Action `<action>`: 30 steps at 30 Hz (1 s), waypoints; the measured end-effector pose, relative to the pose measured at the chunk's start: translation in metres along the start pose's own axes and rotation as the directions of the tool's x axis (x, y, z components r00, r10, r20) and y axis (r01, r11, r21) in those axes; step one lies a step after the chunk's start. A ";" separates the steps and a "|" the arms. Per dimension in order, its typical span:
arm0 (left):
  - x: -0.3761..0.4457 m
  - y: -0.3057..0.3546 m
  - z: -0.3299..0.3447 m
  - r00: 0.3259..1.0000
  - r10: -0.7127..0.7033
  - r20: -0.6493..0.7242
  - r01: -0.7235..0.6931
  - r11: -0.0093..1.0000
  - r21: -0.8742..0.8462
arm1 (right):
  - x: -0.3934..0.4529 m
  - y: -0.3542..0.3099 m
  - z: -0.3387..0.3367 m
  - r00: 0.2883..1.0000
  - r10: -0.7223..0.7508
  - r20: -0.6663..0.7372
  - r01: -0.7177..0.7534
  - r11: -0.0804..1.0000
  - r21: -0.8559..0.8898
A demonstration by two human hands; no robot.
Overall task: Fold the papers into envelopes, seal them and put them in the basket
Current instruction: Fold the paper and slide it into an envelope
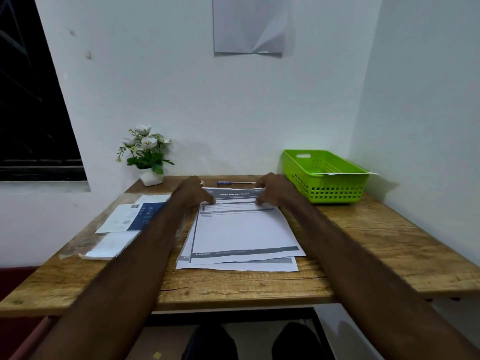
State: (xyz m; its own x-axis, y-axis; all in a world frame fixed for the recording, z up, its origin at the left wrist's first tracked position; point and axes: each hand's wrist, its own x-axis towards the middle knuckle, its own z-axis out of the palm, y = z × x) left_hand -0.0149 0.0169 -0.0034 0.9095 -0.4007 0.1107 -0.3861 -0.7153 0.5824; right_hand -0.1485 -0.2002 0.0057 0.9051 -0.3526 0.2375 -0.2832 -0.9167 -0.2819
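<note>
Two printed sheets lie stacked mid-table, the upper one white with a dark header band reading "Store Kitchen Cloth", a few grey text lines below it, a dark bar along its near edge and a dark line down its left margin; the lower sheet shows only as a strip along the near and left edges. Both hands reach to the far edge of the upper sheet: left hand pinches the far-left corner, fingers curled on the paper; right hand pinches the far-right corner likewise. One green basket stands far right on the wooden table, apart from the sheets, with a white paper edge lying across its rim; contents below the rim are not legible. One pen lies just beyond the sheets. One potted flower stands far left. Left of the sheets, a clear sleeve with white and blue papers; count there uncertain. A small object behind the left hand is mostly hidden. One sheet hangs on the wall, cut off at top.
</note>
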 end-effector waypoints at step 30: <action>-0.008 0.018 -0.026 0.973 0.206 0.099 0.021 0.350 -0.937 | -0.004 -0.003 -0.041 0.923 0.209 -0.323 0.207 0.438 0.875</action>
State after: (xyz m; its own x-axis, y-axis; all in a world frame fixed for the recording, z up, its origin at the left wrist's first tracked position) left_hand -0.0256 0.0222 0.0274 0.7903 -0.5944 0.1483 0.0284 0.2775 0.9603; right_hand -0.1640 -0.2037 0.0435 0.6739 -0.5776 0.4606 0.3408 -0.3101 -0.8875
